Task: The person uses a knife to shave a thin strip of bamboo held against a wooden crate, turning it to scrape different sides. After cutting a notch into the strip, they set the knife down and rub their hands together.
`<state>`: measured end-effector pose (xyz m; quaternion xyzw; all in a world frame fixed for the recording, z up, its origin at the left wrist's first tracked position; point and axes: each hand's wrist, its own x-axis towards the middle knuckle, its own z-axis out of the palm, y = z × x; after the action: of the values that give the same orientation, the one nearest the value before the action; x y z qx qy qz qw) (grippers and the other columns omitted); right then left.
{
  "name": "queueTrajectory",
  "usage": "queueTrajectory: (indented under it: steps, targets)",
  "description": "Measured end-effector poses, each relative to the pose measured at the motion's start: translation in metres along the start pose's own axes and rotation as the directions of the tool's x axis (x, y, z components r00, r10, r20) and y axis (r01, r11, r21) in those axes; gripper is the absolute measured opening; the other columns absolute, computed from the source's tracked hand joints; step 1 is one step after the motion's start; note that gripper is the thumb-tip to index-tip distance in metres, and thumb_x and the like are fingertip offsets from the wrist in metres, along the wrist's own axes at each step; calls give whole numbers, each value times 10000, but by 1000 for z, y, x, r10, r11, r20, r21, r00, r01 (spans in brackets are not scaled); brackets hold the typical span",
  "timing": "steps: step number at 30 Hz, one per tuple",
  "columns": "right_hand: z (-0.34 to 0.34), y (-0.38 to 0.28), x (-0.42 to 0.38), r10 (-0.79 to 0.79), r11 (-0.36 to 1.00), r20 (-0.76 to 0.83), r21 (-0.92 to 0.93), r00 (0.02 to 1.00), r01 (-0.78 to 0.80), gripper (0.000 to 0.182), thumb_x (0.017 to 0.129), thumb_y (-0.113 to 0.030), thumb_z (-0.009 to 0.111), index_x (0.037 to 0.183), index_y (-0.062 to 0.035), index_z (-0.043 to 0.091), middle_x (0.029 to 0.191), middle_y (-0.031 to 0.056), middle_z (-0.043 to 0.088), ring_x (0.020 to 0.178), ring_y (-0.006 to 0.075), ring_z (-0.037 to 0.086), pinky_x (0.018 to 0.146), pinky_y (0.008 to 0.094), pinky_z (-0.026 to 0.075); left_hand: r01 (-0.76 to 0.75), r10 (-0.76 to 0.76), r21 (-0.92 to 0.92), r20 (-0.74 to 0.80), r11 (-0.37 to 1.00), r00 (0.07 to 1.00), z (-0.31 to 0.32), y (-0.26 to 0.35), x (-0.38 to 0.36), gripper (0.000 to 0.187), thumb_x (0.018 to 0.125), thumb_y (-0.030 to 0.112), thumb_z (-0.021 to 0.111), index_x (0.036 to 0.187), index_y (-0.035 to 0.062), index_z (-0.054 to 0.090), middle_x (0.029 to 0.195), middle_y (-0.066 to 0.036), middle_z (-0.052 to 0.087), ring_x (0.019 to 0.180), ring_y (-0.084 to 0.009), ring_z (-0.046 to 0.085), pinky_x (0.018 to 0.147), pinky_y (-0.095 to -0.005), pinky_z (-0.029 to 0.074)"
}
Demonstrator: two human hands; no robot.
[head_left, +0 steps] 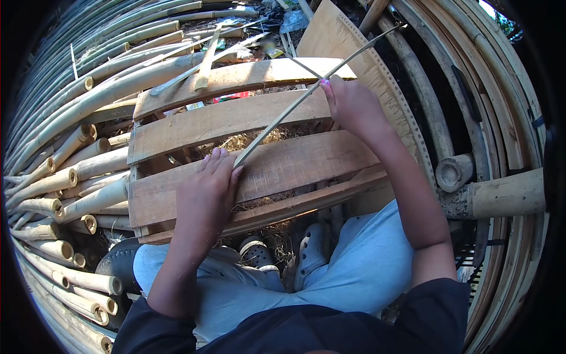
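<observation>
A long, thin bamboo strip (277,121) slants across the slatted wooden bench, rising from lower left to upper right. My left hand (206,189) is closed over its lower end, thumb and fingers against the strip, above the nearest wide plank. Farther up, my right hand (355,106) is closed beside the strip. From its fingertips a narrow, dark, pointed piece, which looks like a knife blade (305,66), sticks out to the upper left and crosses the strip. My right hand hides the handle end. The strip's far tip stands past my right hand.
Bamboo poles (88,162) are stacked along the left. A flat plywood sheet (348,38) leans at the back right, beside long split lengths (501,76). A loose flat offcut (208,59) lies on the far plank (236,76). My shoes (256,251) are under the bench.
</observation>
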<state>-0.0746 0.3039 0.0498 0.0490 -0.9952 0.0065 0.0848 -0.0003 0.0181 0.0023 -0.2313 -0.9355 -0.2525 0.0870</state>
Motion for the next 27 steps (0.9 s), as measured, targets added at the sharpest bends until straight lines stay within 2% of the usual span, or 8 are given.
queueTrajectory:
  steps: [4,6,8,10,16,22,24,27]
  targets:
    - [4,-60,-42,-260,955,85,172,962,243,327,1017,-306,467,855,-32,545,639,192,621,616,376,648,580,497,515,-3,3,-13,6,1000,1000,3,-3,1,257,962,212,586,1147,41,638,1215,-198,640,1175,-338,594,966,-427,509]
    - [2,-64,-44,-222,973,216,115,951,201,334,1020,-311,459,855,-34,547,622,180,617,607,376,646,572,489,513,-9,9,7,-2,1000,1000,2,-2,1,251,959,209,589,1137,40,638,1210,-196,643,1172,-330,597,964,-425,512]
    - [14,-25,-23,-164,983,-108,68,980,172,329,1020,-313,459,873,-35,553,614,176,617,589,386,638,564,495,509,-15,15,14,10,1000,1000,2,-2,1,248,960,207,587,1137,41,638,1205,-194,646,1171,-328,598,964,-423,513]
    - [3,-17,-12,-17,999,32,41,999,15,330,1023,-316,454,887,-35,562,617,183,617,577,396,629,557,503,504,-9,9,23,7,1000,1000,1,-3,0,246,960,205,586,1137,42,638,1201,-192,648,1169,-325,600,964,-422,514]
    - [12,-59,-46,-322,934,76,187,944,304,317,1006,-322,490,888,-37,563,619,183,610,579,395,619,539,482,501,-14,14,9,30,1000,999,1,-3,2,241,957,207,591,1120,37,640,1194,-196,651,1160,-328,605,961,-423,516]
    - [10,-37,-27,-38,996,-39,74,999,41,278,990,-300,519,866,-53,552,586,156,577,549,363,612,507,478,473,-28,28,8,-1,1000,1000,-1,-4,3,241,955,203,592,1124,40,647,1172,-195,661,1150,-320,613,965,-422,516]
    - [5,-67,-52,-348,921,92,220,933,322,336,1000,-324,493,825,-46,565,598,161,613,585,356,652,538,467,518,-26,25,29,21,999,999,2,-7,1,244,954,200,592,1130,41,650,1166,-199,662,1151,-321,612,962,-420,518]
    - [18,-50,-42,-402,879,-54,257,914,402,271,983,-293,531,850,-57,522,568,148,574,514,355,604,482,467,467,-18,19,-17,17,1000,1000,-1,-6,3,248,951,205,599,1128,39,650,1145,-206,668,1137,-329,618,956,-419,520]
